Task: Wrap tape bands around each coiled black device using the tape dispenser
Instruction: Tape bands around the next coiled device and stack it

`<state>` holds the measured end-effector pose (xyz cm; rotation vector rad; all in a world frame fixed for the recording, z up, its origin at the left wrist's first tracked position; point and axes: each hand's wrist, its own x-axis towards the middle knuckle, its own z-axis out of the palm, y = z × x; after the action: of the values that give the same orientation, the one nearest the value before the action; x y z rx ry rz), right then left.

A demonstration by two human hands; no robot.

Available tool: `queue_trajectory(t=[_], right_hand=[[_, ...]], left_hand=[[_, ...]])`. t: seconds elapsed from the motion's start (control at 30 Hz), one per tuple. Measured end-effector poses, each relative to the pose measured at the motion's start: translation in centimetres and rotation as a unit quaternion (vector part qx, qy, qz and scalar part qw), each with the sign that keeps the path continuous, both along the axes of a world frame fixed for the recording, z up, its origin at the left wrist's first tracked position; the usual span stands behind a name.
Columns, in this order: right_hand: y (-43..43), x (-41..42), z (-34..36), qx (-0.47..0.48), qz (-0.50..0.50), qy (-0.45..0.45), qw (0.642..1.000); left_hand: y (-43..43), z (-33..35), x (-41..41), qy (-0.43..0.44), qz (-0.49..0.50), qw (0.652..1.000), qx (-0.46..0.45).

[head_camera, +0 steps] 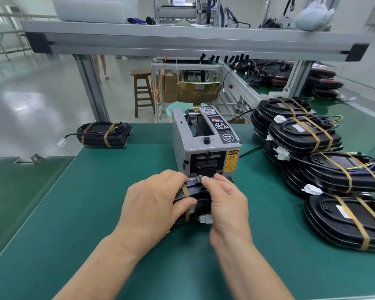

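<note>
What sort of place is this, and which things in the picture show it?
Most likely a factory assembly line: a tape dispenser on a green workbench, and stacks of identical banded black devices.

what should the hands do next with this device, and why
Probably pull what the right hand pinches, seemingly tape, down around the device as a second band: it shows only one band, by the left hand, while the finished devices carry two.

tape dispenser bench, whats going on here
A person works in front of the tape dispenser. The left hand grips a coiled black device that already carries one tape band, while the right hand pinches at its top edge by the dispenser's outlet. Banded devices are piled to the right, and a single banded device lies at the far left.
</note>
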<state>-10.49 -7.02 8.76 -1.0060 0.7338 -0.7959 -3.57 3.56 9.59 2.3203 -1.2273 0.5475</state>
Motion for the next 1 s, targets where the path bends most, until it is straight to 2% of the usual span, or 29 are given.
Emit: queue_trajectory(t=[0.67, 1.0], right_hand=[[0.4, 0.4, -1.8, -0.057, -0.021, 0.023, 0.998], [0.3, 0.4, -2.2, -0.074, -0.014, 0.02, 0.997]], left_hand=[[0.4, -0.1, -0.2, 0.0, -0.035, 0.999, -0.011], [0.4, -0.3, -0.1, -0.037, -0.049, 0.998, -0.027]])
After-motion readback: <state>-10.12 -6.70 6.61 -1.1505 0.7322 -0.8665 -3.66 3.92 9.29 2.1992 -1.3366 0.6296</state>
